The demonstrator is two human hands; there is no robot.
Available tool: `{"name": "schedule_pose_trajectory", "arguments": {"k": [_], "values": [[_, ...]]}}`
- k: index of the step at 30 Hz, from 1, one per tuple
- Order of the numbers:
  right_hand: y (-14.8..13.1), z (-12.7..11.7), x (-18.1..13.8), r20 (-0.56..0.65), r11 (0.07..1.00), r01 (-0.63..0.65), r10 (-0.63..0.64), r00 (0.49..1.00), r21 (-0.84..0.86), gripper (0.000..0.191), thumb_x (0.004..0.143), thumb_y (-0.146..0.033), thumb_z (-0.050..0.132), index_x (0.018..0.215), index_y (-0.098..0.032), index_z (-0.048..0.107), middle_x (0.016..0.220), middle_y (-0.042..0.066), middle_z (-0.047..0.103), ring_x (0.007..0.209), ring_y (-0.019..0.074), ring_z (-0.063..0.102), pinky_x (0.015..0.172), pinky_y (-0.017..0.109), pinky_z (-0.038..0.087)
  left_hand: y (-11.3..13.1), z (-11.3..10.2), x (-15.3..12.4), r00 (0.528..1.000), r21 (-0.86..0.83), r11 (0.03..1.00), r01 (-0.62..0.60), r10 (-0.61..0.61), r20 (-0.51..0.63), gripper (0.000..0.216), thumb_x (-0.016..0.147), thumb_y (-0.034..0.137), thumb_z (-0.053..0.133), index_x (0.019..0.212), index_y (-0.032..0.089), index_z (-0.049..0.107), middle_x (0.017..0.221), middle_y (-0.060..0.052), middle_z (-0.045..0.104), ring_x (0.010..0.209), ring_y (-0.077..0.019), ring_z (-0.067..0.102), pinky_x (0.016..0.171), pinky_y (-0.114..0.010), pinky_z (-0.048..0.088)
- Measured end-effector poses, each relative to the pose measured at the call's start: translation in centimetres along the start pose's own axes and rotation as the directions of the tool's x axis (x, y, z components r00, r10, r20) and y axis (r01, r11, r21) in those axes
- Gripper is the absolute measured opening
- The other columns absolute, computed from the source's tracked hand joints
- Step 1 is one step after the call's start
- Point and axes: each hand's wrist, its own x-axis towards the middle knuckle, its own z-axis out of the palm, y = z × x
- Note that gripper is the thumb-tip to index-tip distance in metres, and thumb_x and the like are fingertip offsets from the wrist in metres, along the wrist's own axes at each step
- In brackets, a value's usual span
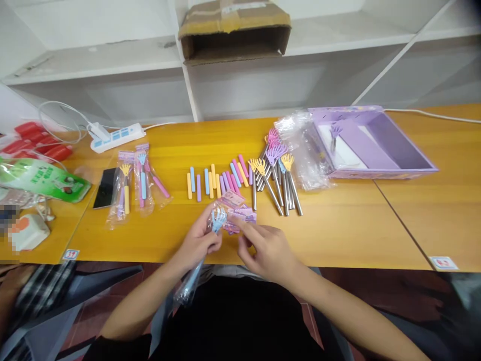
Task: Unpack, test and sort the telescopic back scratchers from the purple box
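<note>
My left hand (pixel 199 240) grips a blue hand-shaped back scratcher (pixel 217 219) inside a clear plastic sleeve that trails down past the table edge. My right hand (pixel 268 250) rests beside it, its fingers touching a small stack of pink and purple paper cards (pixel 240 213) on the yellow table (pixel 356 225). Behind the hands lie a row of several coloured handle grips (pixel 216 180) and a bunch of metal scratchers with coloured claw heads (pixel 276 178).
Several bagged scratchers (pixel 139 183) lie at the left near a black phone (pixel 105 188) and a white power strip (pixel 116 138). A purple box (pixel 372 143) with clear bags stands back right. A cardboard box (pixel 235 27) sits on the shelf. Another person's sleeve (pixel 33 296) is at bottom left.
</note>
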Motion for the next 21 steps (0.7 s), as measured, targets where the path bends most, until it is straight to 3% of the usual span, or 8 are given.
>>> {"name": "schedule_pose_trajectory", "arguments": {"k": [4, 7, 9, 12, 16, 21], "values": [[1.7, 0.5, 0.2, -0.067, 0.986, -0.169, 0.169, 0.983, 0.0, 0.052, 0.104, -0.022, 0.054, 0.156, -0.018, 0.057, 0.091, 0.006, 0.077, 0.067, 0.0167, 0.066, 0.065, 0.029, 0.052, -1.3, 0.4, 0.0, 0.993, -0.042, 0.997, 0.062, -0.058, 0.1, 0.096, 0.081, 0.017, 0.065, 0.171, 0.037, 0.037, 0.07, 0.01, 0.041, 0.049, -0.0065, 0.027, 0.051, -0.026, 0.022], [2.5, 0.0, 0.5, -0.056, 0.941, -0.298, 0.31, 0.949, 0.161, 0.035, 0.109, -0.032, 0.055, 0.137, -0.018, 0.069, 0.076, 0.001, 0.068, 0.061, 0.0143, 0.059, 0.063, 0.027, 0.048, -1.4, 0.3, -0.2, 0.977, -0.004, 0.992, 0.127, -0.124, 0.175, 0.091, 0.082, 0.015, 0.064, 0.169, 0.033, 0.042, 0.07, 0.01, 0.04, 0.051, -0.0067, 0.026, 0.052, -0.025, 0.023], [2.7, -0.4, 0.6, 0.009, 0.85, -0.387, 0.411, 0.912, 0.357, 0.027, 0.109, -0.041, 0.058, 0.114, -0.018, 0.073, 0.066, -0.003, 0.057, 0.057, 0.0126, 0.051, 0.058, 0.026, 0.042, -1.8, 0.3, -0.4, 0.969, 0.014, 0.988, 0.151, -0.151, 0.194, 0.086, 0.082, 0.014, 0.065, 0.165, 0.033, 0.047, 0.074, 0.008, 0.042, 0.053, -0.0066, 0.027, 0.052, -0.025, 0.024], [3.6, -1.2, 0.7, 0.131, 0.691, -0.488, 0.503, 0.854, 0.533, 0.036, 0.104, -0.053, 0.065, 0.092, -0.019, 0.07, 0.062, -0.006, 0.045, 0.057, 0.012, 0.044, 0.056, 0.025, 0.037, -2.9, -0.2, -1.0, 0.968, 0.026, 0.987, 0.159, -0.161, 0.191, 0.076, 0.083, 0.016, 0.067, 0.156, 0.032, 0.055, 0.08, 0.007, 0.044, 0.054, -0.0061, 0.027, 0.052, -0.025, 0.025], [6.1, -2.0, 0.7, 0.094, 0.64, -0.577, 0.624, 0.775, 0.507, 0.042, 0.1, -0.059, 0.067, 0.091, -0.019, 0.071, 0.065, -0.004, 0.048, 0.062, 0.013, 0.045, 0.061, 0.027, 0.036, -4.4, -2.0, -2.6, 0.966, 0.051, 0.98, 0.19, -0.196, 0.171, 0.055, 0.086, 0.019, 0.069, 0.141, 0.026, 0.061, 0.075, 0.008, 0.043, 0.052, -0.0063, 0.028, 0.052, -0.025, 0.025], [7.5, -0.9, 1.3, 0.271, 0.749, -0.602, 0.54, 0.797, 0.277, 0.038, 0.102, -0.055, 0.065, 0.099, -0.019, 0.075, 0.066, -0.003, 0.052, 0.061, 0.0143, 0.046, 0.061, 0.029, 0.033, -4.8, -3.7, -3.8, 0.985, -0.003, 0.994, 0.111, -0.11, 0.13, 0.033, 0.093, 0.031, 0.074, 0.121, 0.021, 0.059, 0.067, 0.01, 0.043, 0.052, -0.0069, 0.032, 0.054, -0.024, 0.026]]}}
